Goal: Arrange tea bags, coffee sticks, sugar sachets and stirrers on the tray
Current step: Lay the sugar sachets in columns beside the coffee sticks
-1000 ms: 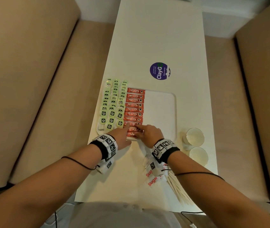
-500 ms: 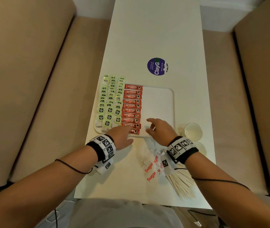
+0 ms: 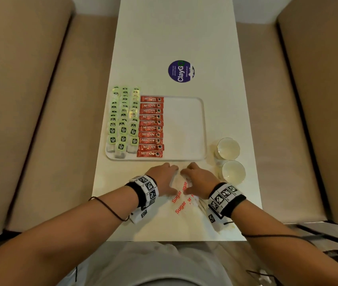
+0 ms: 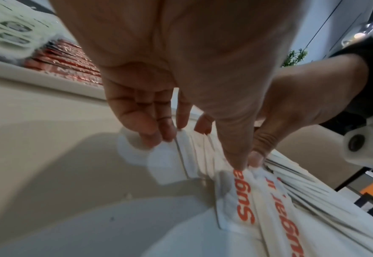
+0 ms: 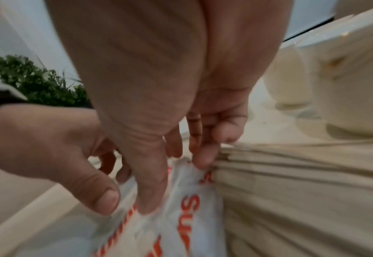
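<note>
- Between my two hands, left hand and right hand fingers now pinch the white paper sugar sachets on the desk.
- Both have left the red coffee sticks; I judge that row finished, sugar next for the white tray.
</note>
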{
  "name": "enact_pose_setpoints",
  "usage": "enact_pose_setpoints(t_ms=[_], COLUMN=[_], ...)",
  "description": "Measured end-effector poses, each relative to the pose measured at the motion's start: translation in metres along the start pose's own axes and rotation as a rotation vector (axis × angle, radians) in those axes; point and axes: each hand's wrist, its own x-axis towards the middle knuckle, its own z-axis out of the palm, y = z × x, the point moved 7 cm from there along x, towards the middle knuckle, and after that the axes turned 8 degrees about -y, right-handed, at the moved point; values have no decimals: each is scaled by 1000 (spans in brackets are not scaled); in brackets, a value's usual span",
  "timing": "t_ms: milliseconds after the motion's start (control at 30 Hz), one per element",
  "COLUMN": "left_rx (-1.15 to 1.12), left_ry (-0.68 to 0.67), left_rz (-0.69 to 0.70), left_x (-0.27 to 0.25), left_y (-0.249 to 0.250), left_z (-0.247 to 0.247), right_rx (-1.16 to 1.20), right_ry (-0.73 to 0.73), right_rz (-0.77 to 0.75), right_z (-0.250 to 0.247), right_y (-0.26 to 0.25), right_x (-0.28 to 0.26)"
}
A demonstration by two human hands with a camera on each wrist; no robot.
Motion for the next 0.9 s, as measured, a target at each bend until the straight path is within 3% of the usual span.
enact_pose_setpoints(t_ms=[233, 500, 900], left_rx=[-19, -291, -611], left_ry=[27, 155, 191], left_rz=[-30, -40, 0], left_x=[4, -2, -22], left_y=[6, -15, -47], left_z=[6, -7, -27], right_rx=[0, 131, 449], right_ry=[83, 154, 237], right_rz=[-11, -40, -133], right_z=[3, -17, -48], right_y=[-5, -7, -1], right_x=[0, 1, -7])
